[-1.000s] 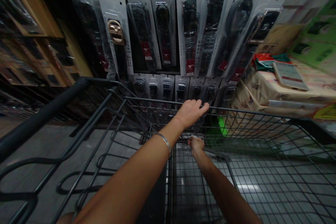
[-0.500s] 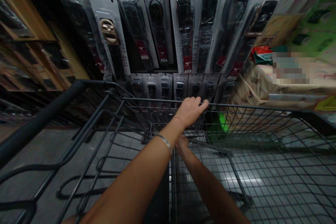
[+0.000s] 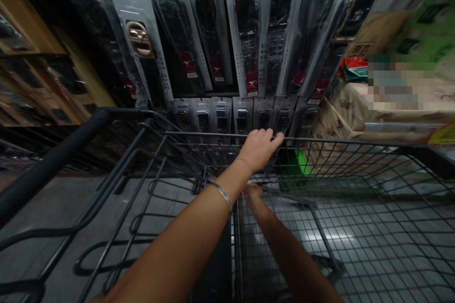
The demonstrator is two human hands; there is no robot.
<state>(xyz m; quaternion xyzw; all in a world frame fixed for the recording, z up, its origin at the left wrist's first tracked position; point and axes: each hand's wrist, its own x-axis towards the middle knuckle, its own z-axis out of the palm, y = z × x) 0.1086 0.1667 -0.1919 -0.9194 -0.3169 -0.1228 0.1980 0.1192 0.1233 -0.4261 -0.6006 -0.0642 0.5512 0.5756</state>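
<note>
My left hand (image 3: 261, 148), with a silver bangle on its wrist, is closed over the far top rail of a dark wire shopping cart (image 3: 334, 141), its fingers curled over the metal. Lower down and inside the cart is my right hand (image 3: 253, 194). It shows just right of the left wrist, partly behind the left forearm, and its fingers are mostly hidden. A small pale and reddish bit shows at its fingertips, too small to make out. The cart's thick handle (image 3: 53, 156) slants along the left side.
Packaged belts (image 3: 249, 33) hang in rows beyond the cart, with smaller packs (image 3: 242, 116) beneath. Boxed goods (image 3: 31, 19) stand at the left. Wrapped beige packs (image 3: 341, 109) are stacked at the right. Grey floor (image 3: 81, 213) shows through the wires.
My right hand has moved slightly right and shows more from behind the left forearm. My left hand stays on the rail. The hanging belts appear a little higher and nearer.
</note>
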